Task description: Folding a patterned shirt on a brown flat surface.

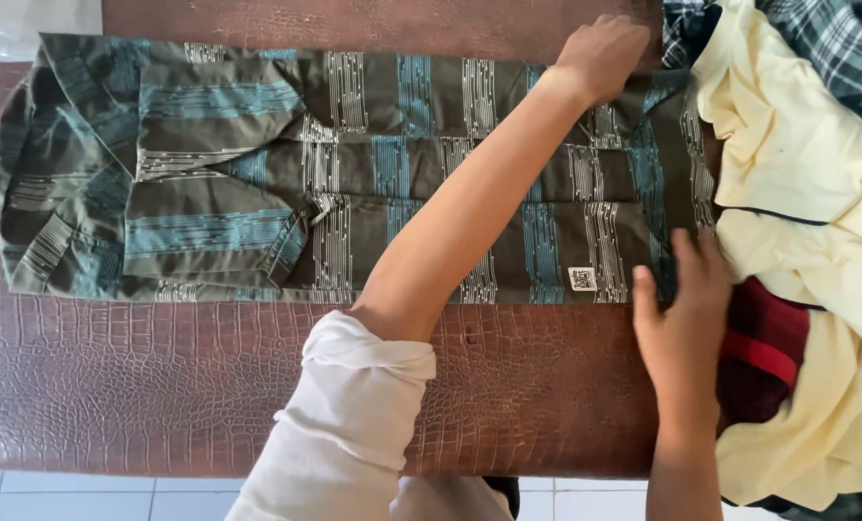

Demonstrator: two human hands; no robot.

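Looking down from head height, we see a dark olive shirt [354, 174] with teal and white striped panels lying flat and folded lengthwise on a brown table [161, 386] with a crocodile-skin texture. Its collar end points to our left, its hem to our right, and a small white tag [582, 279] sits near the hem on the edge closest to us.

Our left hand [600, 53] reaches across the shirt from a rolled-up white sleeve [354, 415] and rests on the far corner of the hem. Its fingers [634, 39] are curled down onto the cloth; we cannot tell whether they pinch the fabric or only press on it.

Our right hand [682, 309] lies at the near corner of the hem, palm down, its fingers [692, 256] stretched out and slightly spread, flat against the edge of the shirt without gripping it.

Just to the right of the shirt, touching its hem, a pile of other clothes covers the end of the table: a pale yellow garment [788, 145], a dark plaid cloth [836, 48] at the far corner, and a dark red cloth [764, 347] partly under the yellow one, beside our right wrist.

Pale floor tiles [64, 497] show below the near edge of the table.
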